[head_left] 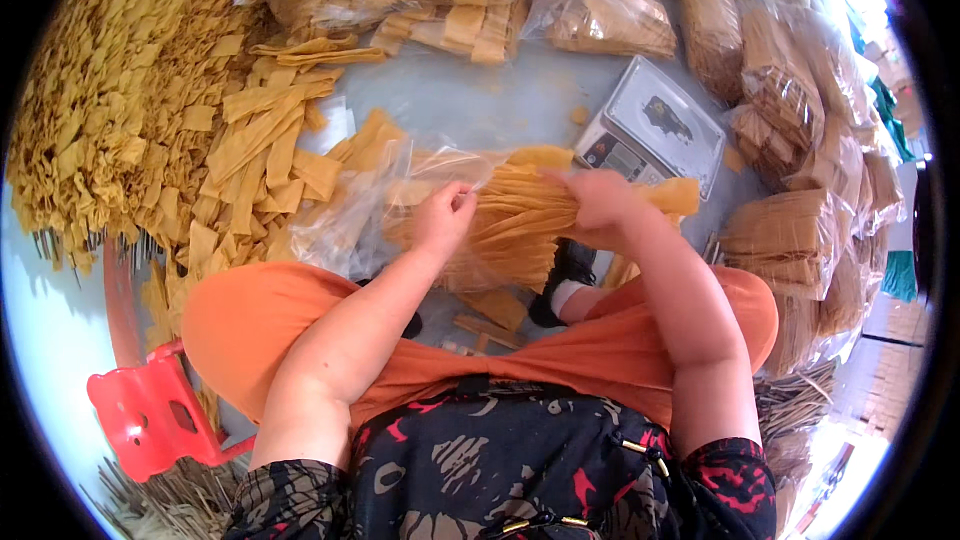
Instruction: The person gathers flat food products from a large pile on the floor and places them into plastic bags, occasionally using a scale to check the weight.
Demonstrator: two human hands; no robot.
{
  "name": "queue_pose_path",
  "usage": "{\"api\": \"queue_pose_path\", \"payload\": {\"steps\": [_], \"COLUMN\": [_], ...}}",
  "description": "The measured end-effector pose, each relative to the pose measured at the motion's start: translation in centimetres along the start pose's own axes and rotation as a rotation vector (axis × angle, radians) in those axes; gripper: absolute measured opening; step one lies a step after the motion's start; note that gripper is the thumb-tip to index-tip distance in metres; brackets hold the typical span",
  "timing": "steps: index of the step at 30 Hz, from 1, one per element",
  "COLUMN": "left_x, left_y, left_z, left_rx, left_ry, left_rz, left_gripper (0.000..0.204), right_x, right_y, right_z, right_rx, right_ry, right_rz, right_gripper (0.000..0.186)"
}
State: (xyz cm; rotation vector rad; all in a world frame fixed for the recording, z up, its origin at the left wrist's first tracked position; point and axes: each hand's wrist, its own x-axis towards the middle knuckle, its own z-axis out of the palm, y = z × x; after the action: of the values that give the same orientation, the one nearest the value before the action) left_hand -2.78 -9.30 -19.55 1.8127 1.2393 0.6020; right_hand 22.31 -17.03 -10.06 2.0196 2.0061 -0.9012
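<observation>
Yellow sheet bundle – in front of the lap, between both hands, with a clear plastic bag at its left end. Left hand: fingers curled in, thumb and forefinger pinched together on the bag's edge. Right hand: closed over the bundle's right part, index finger stretched out leftward – sheet ends stick out past the hand. Scale just beyond the right hand; loose yellow sheets off left.
</observation>
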Motion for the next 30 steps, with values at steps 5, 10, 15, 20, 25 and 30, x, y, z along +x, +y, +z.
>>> {"api": "queue_pose_path", "payload": {"steps": [5,10,15,20,25,30], "left_x": [0.3,0.9,0.1,-0.8,-1.1,0.1], "left_y": [1.7,2.1,3.1,1.2,-0.5,-4.3], "left_z": [-0.9,-1.8,-1.5,-1.4,-1.6,-2.9], "left_rx": [-0.326,-0.44,-0.484,-0.225,-0.126,0.251], "left_ry": [-0.063,-0.066,-0.065,-0.199,-0.379,-0.279], "left_rz": [-0.218,-0.127,-0.131,-0.137,-0.257,-0.169], "left_gripper": [0.015,0.016,0.019,0.023,0.026,0.041], "right_x": [3.4,6.5,9.1,10.9,10.2,9.3], "right_y": [-0.4,-2.7,-7.7,-9.4,-9.9,-7.7], "right_z": [-0.7,0.9,2.1,6.6,12.3,12.0], "right_rx": [0.088,0.265,0.184,0.097,-0.044,-0.068], "right_ry": [-0.117,-0.247,-0.432,-0.442,-0.22,-0.136], "right_rz": [-0.048,-0.265,-0.178,-0.221,-0.228,-0.331], "right_gripper": [0.09,0.102,0.088,0.084,0.082,0.086]}}
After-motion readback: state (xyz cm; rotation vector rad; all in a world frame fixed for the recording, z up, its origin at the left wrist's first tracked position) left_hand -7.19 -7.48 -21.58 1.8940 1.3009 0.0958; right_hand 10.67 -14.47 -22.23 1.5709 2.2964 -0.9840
